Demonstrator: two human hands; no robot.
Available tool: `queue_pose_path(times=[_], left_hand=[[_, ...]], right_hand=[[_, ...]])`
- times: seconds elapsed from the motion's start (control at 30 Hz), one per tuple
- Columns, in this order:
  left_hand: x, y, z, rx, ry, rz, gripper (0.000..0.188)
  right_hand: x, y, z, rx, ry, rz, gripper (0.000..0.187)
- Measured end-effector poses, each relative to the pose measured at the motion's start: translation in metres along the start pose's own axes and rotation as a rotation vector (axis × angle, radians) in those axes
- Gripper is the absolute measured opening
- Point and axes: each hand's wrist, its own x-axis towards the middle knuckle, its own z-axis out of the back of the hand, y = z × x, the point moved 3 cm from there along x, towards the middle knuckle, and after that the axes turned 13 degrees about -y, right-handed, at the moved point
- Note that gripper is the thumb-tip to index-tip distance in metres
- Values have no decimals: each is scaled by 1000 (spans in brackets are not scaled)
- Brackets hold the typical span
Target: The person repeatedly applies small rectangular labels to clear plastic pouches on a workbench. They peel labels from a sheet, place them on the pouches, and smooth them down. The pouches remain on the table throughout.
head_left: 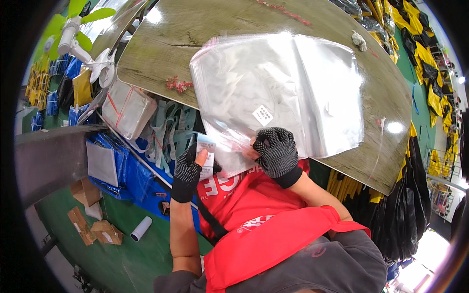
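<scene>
My left hand [187, 171], in a dark dotted glove with bare fingertips, is closed on a strip of white printed labels [205, 162], its thumb lying across the strip. A stack of clear plastic bags [244, 73] is spread over the table in front of me. One white label [262, 115] sits tilted on the top bag. My right hand [277, 154], gloved alike, rests at the near edge of the stack. Its fingers are curled, and the bare fingertips pinch the bag's wrinkled edge.
The brown wood-look table [161, 58] curves around the stack, with red scraps [179, 84] on it. Left of me are a tied bundle of clear bags [128, 110], blue packs [122, 168] and a green fan [71, 34]. Cardboard pieces [106, 231] and a white roll [141, 228] lie on the floor.
</scene>
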Motion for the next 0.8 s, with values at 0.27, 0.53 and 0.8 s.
queue_pose_path(times=[0.27, 0.53, 0.8], left_hand=[[0, 9, 17, 61, -196, -151, 32], [-42, -40, -21, 16, -132, -158, 36], [-60, -47, -64, 3, 122, -171, 35]], right_hand=[[9, -14, 23, 408, -15, -280, 10], [-45, -100, 106, 244, -881, -939, 23], [13, 45, 44, 923, -130, -594, 61]])
